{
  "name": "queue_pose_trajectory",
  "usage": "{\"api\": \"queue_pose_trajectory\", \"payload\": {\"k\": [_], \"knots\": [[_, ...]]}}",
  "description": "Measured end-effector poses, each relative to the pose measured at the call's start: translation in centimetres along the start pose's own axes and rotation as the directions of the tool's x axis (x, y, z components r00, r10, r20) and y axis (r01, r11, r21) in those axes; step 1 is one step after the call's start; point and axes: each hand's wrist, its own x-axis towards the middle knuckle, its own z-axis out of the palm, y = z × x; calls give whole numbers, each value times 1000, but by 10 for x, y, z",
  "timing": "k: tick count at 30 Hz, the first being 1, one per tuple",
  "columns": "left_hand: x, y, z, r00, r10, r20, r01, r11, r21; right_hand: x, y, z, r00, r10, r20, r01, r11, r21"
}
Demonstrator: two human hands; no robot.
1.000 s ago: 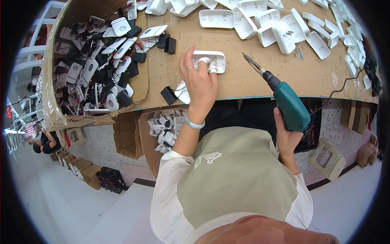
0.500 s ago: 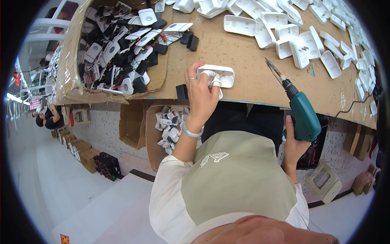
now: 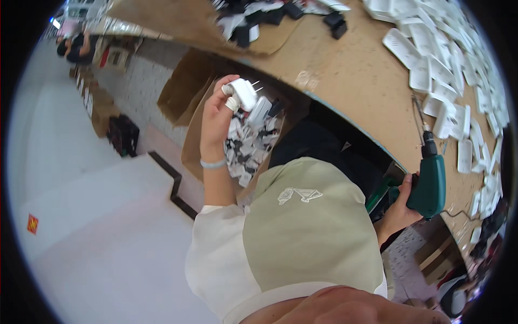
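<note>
My left hand [image 3: 216, 121], with white finger covers and a pale bracelet on the wrist, grips a white plug casing [image 3: 244, 94] with two metal prongs. It is over a carton [image 3: 195, 143] heaped with small white and dark parts [image 3: 251, 143]. Just below the casing is another white piece [image 3: 260, 110]; whether it is held or lies in the carton, I cannot tell. On the right, my right hand [image 3: 399, 213] is wrapped round the handle of a green soldering gun [image 3: 430, 186]. Its thin metal tip points away from me, near the white shells.
White plastic shells [image 3: 453, 70] are piled along the table's right side. At the far left of the brown table [image 3: 345, 70] lie black and white parts [image 3: 259, 21] by a cardboard flap. An empty-looking carton [image 3: 186, 83] stands beside the parts carton. A cord [image 3: 458, 214] trails from the gun.
My left hand has left the tabletop and moved left over the parts carton with the white casing, its prongs now showing. The view has turned; the soldering gun stays in my right hand.
</note>
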Motion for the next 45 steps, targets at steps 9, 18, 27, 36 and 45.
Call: {"api": "queue_pose_trajectory", "payload": {"k": [9, 18, 27, 36, 45], "knots": [[-139, -282, -214, 602, -681, -417, 523, 731, -439, -4, -7, 3, 998, -49, 33, 48, 999, 20], [-73, -291, -143, 356, -227, -907, 935, 74, 348, -3, -12, 3, 985, -172, -3, 170, 975, -144], [143, 2, 213, 509, 648, 567, -833, 203, 515, 34, -2, -21, 975, -74, -208, 59, 995, -77], [405, -25, 387, 720, 45, 692, -686, 197, 701, 31, 19, -42, 921, -164, -353, 100, 976, -193], [236, -27, 307, 585, 341, 736, -735, -161, 659, 47, 25, -24, 961, -60, -271, 31, 993, -110]]}}
